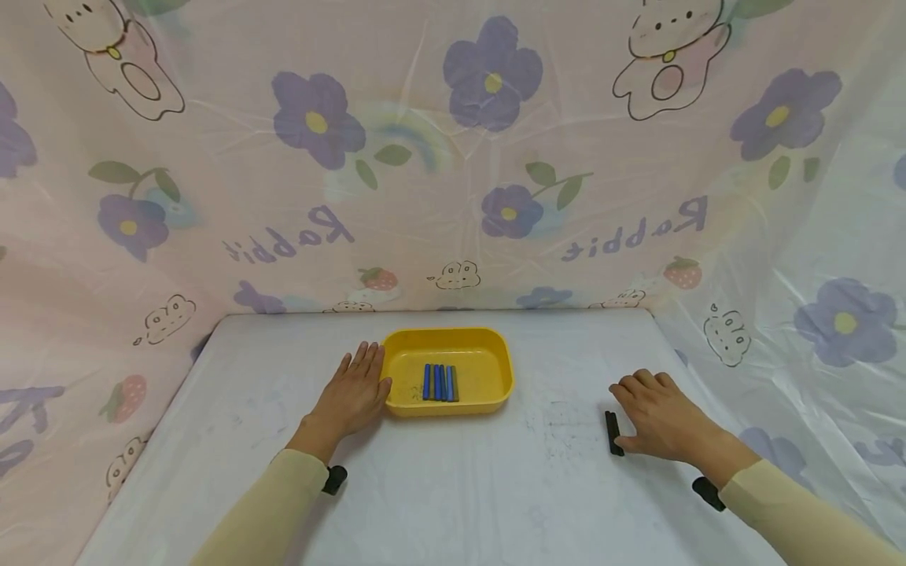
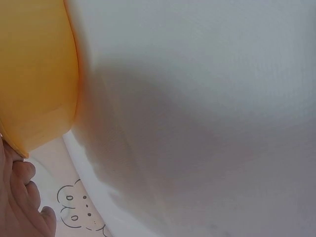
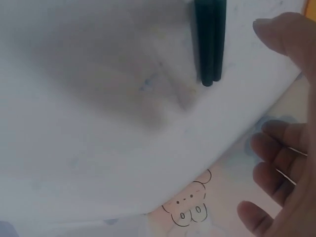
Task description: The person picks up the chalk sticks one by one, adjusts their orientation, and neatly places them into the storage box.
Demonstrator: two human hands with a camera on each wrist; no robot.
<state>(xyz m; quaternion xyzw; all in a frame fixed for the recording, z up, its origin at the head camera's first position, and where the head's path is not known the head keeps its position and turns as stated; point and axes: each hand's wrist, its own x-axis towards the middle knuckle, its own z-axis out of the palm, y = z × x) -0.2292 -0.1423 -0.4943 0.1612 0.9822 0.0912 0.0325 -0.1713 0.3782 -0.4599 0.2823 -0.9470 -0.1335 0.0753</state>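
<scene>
Leftmost, my left hand (image 1: 351, 395) lies flat on the white table (image 1: 439, 487), palm down, fingers straight and close together, pointing away from me. Its fingertips and inner edge sit against the left rim of the yellow tray (image 1: 495, 350); the left wrist view shows that same tray wall (image 2: 39, 79) right beside my fingers (image 2: 22, 197), though I cannot tell from there how firmly they press it. That hand holds nothing.

Inside the tray, toward its near side, a short row of blue and grey sticks (image 1: 440, 383) lies side by side, each with its long axis running away from me toward the back wall.

Further right, well apart from the tray, a black stick (image 1: 613, 433) lies on the bare table. Its long axis also runs roughly front to back, tilted only slightly, one end toward me and the other toward the patterned curtain (image 1: 453, 157). In the right wrist view it looks like two dark sticks (image 3: 210, 42) lying tight together, but I cannot tell for sure.

My right hand (image 1: 661, 424) rests just to the right of it, palm down, fingers loosely bent and a little spread. The thumb reaches toward the stick's near end and seems to touch it there; the other fingers stay on the table beside it. Nothing is pinched or lifted. In the right wrist view my fingertips (image 3: 276, 153) hang relaxed and apart.
</scene>
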